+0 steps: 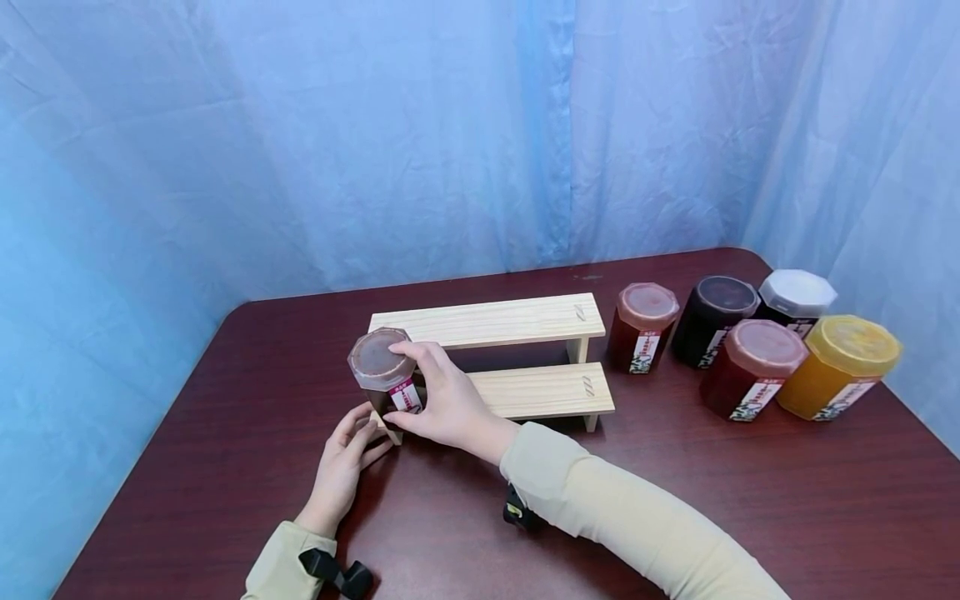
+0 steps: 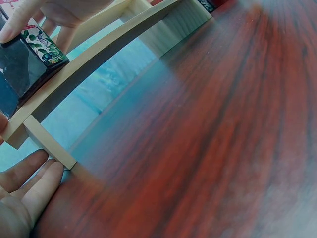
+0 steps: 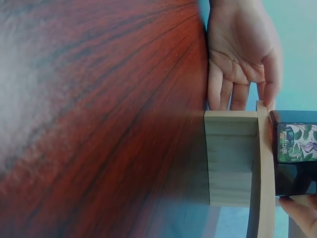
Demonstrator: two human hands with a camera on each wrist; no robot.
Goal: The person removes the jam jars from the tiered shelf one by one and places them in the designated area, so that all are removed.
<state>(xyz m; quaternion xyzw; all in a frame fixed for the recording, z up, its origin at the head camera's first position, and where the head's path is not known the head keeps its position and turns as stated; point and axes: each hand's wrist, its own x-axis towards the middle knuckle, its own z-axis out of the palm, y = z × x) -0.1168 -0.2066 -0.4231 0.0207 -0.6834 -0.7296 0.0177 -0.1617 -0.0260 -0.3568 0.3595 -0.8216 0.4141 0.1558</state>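
A dark jar (image 1: 378,371) with a translucent octagonal lid and a pink-and-white label sits at the left end of the lower board of a pale wooden two-step shelf (image 1: 536,392). My right hand (image 1: 450,400) grips the jar, thumb low on its near side and fingers up by the lid. My left hand (image 1: 341,471) is at the shelf's left end. In the right wrist view the left fingers (image 3: 225,94) lie against the end leg (image 3: 230,158), with the thumb at the board's edge. The jar's base appears resting on the board in the left wrist view.
To the right of the shelf stand several more jars: a red one (image 1: 645,329), a black one (image 1: 712,321), a white-lidded one (image 1: 797,300), another red one (image 1: 753,367) and a yellow one (image 1: 838,367). Blue curtains (image 1: 412,150) hang behind the dark red table (image 1: 465,533).
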